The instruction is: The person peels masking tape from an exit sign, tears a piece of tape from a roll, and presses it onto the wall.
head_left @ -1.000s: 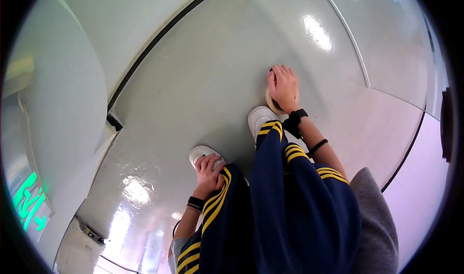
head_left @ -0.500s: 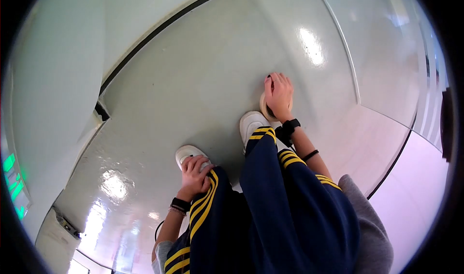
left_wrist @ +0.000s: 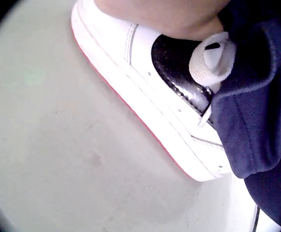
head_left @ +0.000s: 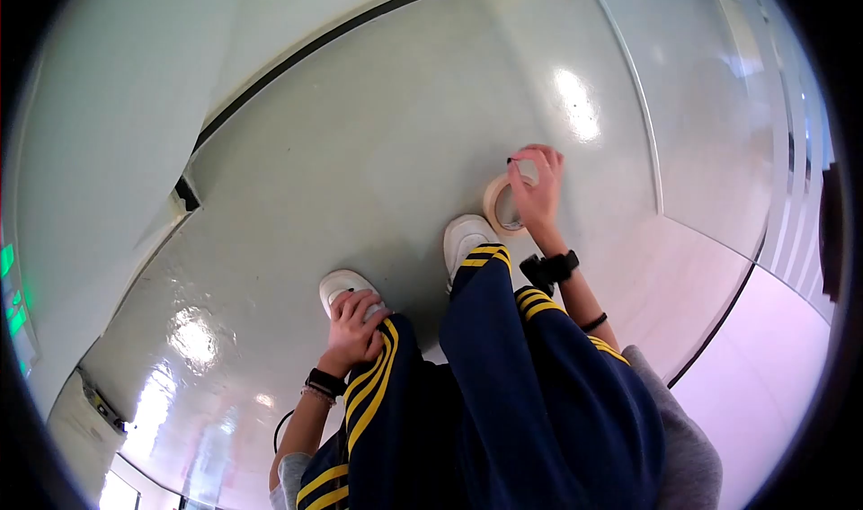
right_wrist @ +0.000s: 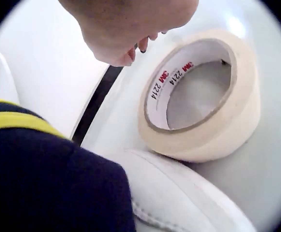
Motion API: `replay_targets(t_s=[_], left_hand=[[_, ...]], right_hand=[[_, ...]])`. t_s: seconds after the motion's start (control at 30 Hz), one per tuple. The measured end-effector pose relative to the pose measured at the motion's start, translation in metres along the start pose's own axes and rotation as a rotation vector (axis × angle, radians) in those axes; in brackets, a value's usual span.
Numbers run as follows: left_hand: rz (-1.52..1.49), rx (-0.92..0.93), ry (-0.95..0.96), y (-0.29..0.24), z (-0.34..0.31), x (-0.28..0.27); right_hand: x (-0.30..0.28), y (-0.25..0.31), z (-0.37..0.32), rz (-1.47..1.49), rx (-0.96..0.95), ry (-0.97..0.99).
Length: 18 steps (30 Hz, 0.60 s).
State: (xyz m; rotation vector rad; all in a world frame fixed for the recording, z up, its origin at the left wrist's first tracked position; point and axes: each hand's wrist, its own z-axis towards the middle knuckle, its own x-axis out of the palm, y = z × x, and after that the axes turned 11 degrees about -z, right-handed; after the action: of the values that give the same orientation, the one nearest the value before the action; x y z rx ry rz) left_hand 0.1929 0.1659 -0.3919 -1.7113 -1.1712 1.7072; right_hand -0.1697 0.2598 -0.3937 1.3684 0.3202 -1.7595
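Entry: indoor corridor, public or institutional building.

Seen from where I crouch: a glossy, seamless grey-green floor [head_left: 360, 150] throwing back patches of ceiling-light glare [head_left: 575, 97]; a plain pale wall [head_left: 117, 88] footed by a black skirting strip [head_left: 342, 34] that runs the length of the passage; a paler pinkish floor section [head_left: 773, 366] on my right, edged by a dark line [head_left: 719, 330]; a green glow [head_left: 11, 294] at the far left edge, possibly an exit sign, mostly cut off.
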Motion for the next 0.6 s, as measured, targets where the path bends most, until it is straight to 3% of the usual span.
replay_targets(t_s=[0.03,0.1,0.13,0.2,0.37,0.43,0.6], left_hand=[[0.0,0.003,0.002,0.0,0.0,0.0],[-0.004,0.009,0.004,0.0,0.0,0.0],[-0.005,0.005,0.006,0.001,0.0,0.0],[-0.013,0.004,0.008,0.0,0.0,0.002],[-0.01,0.002,0.015,0.0,0.0,0.0],[-0.013,0.008,0.009,0.001,-0.001,0.002],[-0.017,0.016,-0.009,0.001,0.001,0.0]], right_hand=[[-0.004,0.0,-0.004,0.002,-0.003,0.003],[-0.013,-0.002,-0.014,0.314,0.329,0.362],[-0.016,-0.002,-0.02,0.31,0.328,0.362],[-0.017,-0.005,-0.036,0.452,0.544,0.566],[-0.007,-0.005,-0.058,0.562,0.652,0.555],[-0.006,-0.004,-0.058,0.645,0.787,0.582],[-0.012,0.003,-0.049,0.713,0.86,0.597]])
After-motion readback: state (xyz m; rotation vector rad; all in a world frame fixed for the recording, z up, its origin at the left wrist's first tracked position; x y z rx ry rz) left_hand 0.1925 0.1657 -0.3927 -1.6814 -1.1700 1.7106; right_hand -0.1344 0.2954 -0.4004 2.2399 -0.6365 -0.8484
